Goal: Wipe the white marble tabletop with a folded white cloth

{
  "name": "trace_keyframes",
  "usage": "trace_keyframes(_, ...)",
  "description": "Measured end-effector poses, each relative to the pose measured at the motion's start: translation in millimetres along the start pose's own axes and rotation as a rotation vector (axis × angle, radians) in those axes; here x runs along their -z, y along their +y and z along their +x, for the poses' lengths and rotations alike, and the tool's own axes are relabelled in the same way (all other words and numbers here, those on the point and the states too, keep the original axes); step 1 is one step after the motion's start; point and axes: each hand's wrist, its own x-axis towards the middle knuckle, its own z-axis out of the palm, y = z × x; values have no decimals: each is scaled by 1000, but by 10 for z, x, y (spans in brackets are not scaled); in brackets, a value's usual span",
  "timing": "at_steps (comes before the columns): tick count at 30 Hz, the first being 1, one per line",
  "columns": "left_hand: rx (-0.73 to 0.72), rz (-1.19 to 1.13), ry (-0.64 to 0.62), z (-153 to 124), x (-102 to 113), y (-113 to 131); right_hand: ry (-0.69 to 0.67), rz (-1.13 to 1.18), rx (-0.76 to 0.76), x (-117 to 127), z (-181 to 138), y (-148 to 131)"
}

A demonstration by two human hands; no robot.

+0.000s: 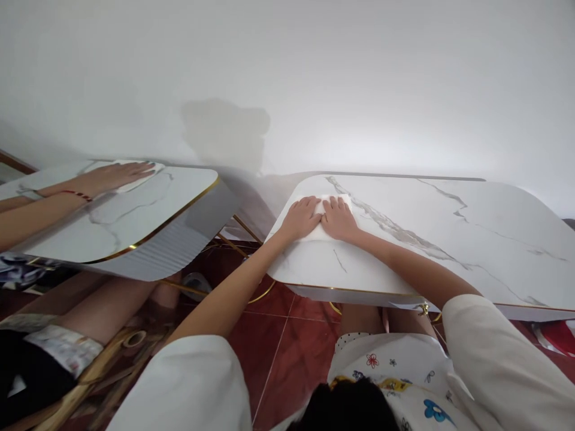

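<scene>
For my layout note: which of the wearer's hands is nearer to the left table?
Left: the left hand lies right of the left table; the right hand, farther right.

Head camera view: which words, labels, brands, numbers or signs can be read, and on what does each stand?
None can be read.
White marble-patterned tabletop, white cloth beneath the left hand and right hand: no lettering shows.
White flower-patterned garment: yellow print partly covered, too blurred to judge.
Black clothing, lower left: white mark, unclear.
</scene>
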Motion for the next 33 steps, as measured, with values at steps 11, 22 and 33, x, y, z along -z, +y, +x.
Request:
trace_keyframes(11,31,-46,38,802,-187,-504,80,38,-13,-160,947,267)
trace_keyframes(22,5,13,23,1372,-334,-616,73,25,-10,-137,1428,598)
trace_keyframes(33,-39,6,47,1622,-404,-324,84,-23,-35,-52,1420,949)
